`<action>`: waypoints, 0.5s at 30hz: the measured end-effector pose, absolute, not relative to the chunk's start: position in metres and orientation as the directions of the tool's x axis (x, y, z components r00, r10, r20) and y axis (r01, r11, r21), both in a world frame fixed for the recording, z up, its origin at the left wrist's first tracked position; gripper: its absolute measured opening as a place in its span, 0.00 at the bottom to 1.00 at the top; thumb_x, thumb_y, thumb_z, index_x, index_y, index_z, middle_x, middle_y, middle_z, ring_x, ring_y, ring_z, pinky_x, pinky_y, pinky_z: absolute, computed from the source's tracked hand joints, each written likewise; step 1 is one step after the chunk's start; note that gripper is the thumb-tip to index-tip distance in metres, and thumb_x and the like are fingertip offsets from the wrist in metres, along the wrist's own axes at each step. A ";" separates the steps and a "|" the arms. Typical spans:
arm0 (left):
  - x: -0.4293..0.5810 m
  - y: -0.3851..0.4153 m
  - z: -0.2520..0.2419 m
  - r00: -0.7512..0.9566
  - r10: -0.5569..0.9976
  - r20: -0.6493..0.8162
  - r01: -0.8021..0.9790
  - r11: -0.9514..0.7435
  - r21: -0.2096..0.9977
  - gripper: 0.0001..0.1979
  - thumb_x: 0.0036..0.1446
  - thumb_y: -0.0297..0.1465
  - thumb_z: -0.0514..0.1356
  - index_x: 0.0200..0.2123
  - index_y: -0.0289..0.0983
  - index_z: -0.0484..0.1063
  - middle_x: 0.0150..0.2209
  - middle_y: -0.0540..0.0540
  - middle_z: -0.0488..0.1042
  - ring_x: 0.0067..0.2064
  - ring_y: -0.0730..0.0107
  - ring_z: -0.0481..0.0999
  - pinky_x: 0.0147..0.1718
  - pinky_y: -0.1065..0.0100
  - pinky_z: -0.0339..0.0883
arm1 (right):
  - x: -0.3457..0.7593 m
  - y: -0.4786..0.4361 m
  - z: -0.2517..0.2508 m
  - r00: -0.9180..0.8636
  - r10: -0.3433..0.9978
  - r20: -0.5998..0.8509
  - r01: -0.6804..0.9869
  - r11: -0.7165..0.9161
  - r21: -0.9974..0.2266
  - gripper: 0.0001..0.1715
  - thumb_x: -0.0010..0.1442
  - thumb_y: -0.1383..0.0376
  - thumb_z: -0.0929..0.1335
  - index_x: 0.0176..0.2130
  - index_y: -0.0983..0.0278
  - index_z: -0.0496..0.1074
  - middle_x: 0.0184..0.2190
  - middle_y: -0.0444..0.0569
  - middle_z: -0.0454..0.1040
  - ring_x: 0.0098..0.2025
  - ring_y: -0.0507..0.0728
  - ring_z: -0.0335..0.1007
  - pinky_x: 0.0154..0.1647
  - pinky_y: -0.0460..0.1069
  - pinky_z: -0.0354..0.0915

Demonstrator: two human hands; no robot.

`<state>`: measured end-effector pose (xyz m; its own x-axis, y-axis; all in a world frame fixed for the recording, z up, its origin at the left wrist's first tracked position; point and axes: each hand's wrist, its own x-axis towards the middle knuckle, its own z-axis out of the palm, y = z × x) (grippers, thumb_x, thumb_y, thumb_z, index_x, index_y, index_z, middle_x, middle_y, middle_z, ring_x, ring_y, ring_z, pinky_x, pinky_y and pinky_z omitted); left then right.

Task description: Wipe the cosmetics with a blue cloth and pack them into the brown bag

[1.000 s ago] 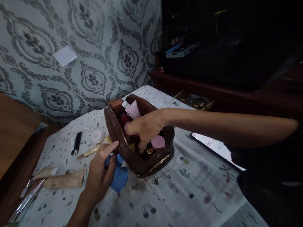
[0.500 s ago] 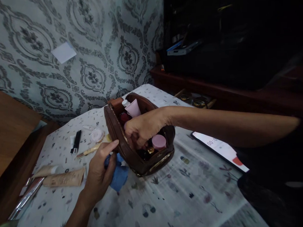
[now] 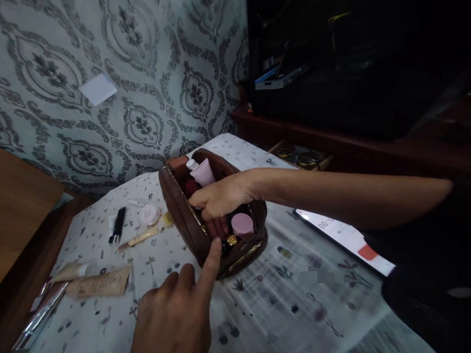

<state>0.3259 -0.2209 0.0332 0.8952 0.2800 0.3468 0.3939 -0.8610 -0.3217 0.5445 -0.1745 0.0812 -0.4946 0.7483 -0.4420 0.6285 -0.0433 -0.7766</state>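
Note:
A brown zip bag [image 3: 178, 209] stands open on the cloth-covered table. My right hand [image 3: 224, 197] reaches down into it, fingers apart and partly hidden; no object shows in its grasp. Near it in the bag are a pink tube with a white cap [image 3: 203, 172], a round pink-lidded jar [image 3: 242, 224], a gold-coloured round item [image 3: 232, 240] and a dark red item [image 3: 190, 187]. My left hand [image 3: 178, 302] is in front of the bag, its index finger stretched to the near rim and the other fingers bent. The blue cloth is out of sight.
Left of the bag lie a round pale compact [image 3: 150, 214], a black tube [image 3: 119, 225], brushes [image 3: 141, 237], beige tubes [image 3: 103, 282] and a silver item [image 3: 41, 314]. A lit phone [image 3: 342, 239] lies at right. Behind it is a tray with glasses [image 3: 306, 158].
My left hand has left the bag's left side and moved right and nearer, its index finger now extended. The blue cloth no longer shows. My right hand has shifted slightly inside the bag, its fingers less curled.

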 end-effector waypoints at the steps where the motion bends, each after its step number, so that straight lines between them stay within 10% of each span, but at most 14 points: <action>1: 0.327 -0.221 0.029 0.892 0.290 0.346 0.409 -0.844 -0.346 0.44 0.43 0.19 0.49 0.68 0.38 0.56 0.21 0.51 0.69 0.15 0.68 0.63 0.14 0.66 0.41 | 0.544 -0.175 0.081 -0.501 0.746 -0.438 0.625 -0.038 -0.779 0.19 0.57 0.82 0.56 0.37 0.68 0.68 0.20 0.42 0.73 0.26 0.52 0.76 0.30 0.45 0.73; 7: 0.336 -0.220 0.024 0.878 0.272 0.393 0.416 -0.841 -0.347 0.38 0.40 0.19 0.49 0.58 0.36 0.68 0.21 0.49 0.68 0.16 0.67 0.65 0.15 0.65 0.41 | 0.546 -0.170 0.082 -0.497 0.775 -0.390 0.665 0.052 -0.745 0.20 0.55 0.82 0.58 0.40 0.70 0.73 0.25 0.46 0.77 0.29 0.53 0.76 0.33 0.46 0.71; 15: 0.334 -0.226 0.027 0.886 0.400 0.236 0.462 -0.807 -0.367 0.40 0.44 0.18 0.51 0.63 0.40 0.62 0.24 0.50 0.70 0.22 0.70 0.70 0.16 0.72 0.49 | 0.538 -0.153 0.075 -0.533 0.828 -0.174 0.846 0.520 -0.117 0.18 0.56 0.78 0.67 0.47 0.75 0.76 0.50 0.62 0.77 0.50 0.63 0.74 0.46 0.51 0.68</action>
